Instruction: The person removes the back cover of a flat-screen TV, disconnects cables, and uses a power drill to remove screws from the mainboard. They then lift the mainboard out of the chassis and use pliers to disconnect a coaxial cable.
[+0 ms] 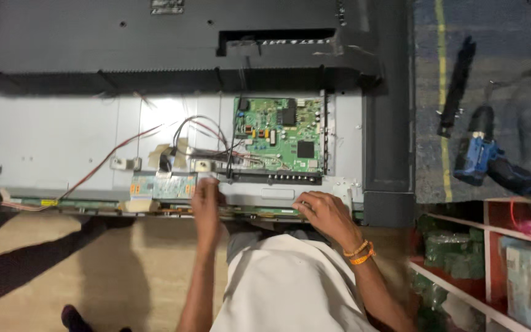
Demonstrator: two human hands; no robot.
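Nearest the camera: the person's light shirt and both forearms, the right wrist bearing orange bands. Left hand: raised at the near edge of the opened flat-screen panel, fingers drawn together at the right end of the small pale-green strip board; whether anything is pinched between them cannot be told. Right hand: laid palm-down, fingers spread and empty, on the panel's near rim just below the black connector bar. The two hands sit apart, with the grey metal plate between them. Strip board: lies along the panel's near edge, left of centre, with flat ribbon cables and tape patches rising from it. Main green circuit board: mounted right of centre on the metal back, beyond the right hand. Red and black wires: run from the left part of the panel across to the main board. Farther: the dark plastic back cover, lying beyond the panel. Right of the panel: a blue cordless drill and a long black bar on a dark mat crossed by a yellow stripe. Lower right: red-and-white shelving holding packaged goods.
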